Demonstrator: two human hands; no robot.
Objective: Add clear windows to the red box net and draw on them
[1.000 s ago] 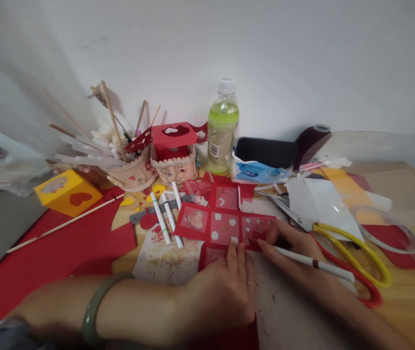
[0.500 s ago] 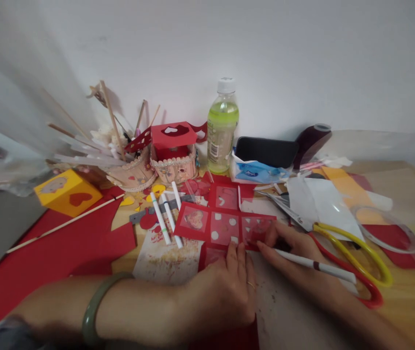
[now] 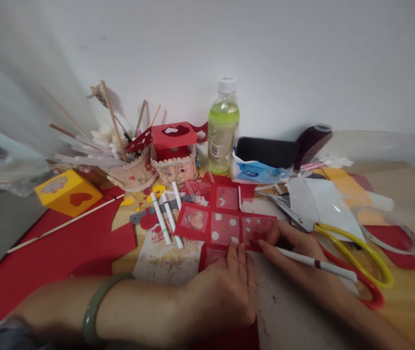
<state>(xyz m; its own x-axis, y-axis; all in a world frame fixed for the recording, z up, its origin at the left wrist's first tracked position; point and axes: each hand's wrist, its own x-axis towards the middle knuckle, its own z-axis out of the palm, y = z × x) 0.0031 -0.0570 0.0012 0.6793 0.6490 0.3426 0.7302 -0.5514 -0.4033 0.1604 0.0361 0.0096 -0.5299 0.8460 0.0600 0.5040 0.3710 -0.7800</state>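
A red cross-shaped paper cutout [image 3: 210, 219] lies on the table, its square panels covered with clear film over small shapes. My left hand [image 3: 222, 291] rests on its lower part, fingers stretched out and pressing the paper flat. In my right hand [image 3: 298, 257] is a white marker pen [image 3: 316, 262] with a dark red band, its tip hidden by my fingers at the right panel. Beneath the cutout and my right hand lies a pale sheet [image 3: 276, 296]. Several white markers [image 3: 160, 218] lie left of the cutout.
Scissors [image 3: 356, 253] with yellow and red handles lie beside my right hand. Behind stand a green drink bottle [image 3: 223, 133], a blue tissue pack [image 3: 253, 171] with a dark phone [image 3: 267, 151], and decorated baskets [image 3: 174, 170]. A yellow paper box [image 3: 66, 192] sits left on red paper [image 3: 57, 257].
Both hands stay in almost the same place. My right hand and the marker have shifted very slightly at the right panel.
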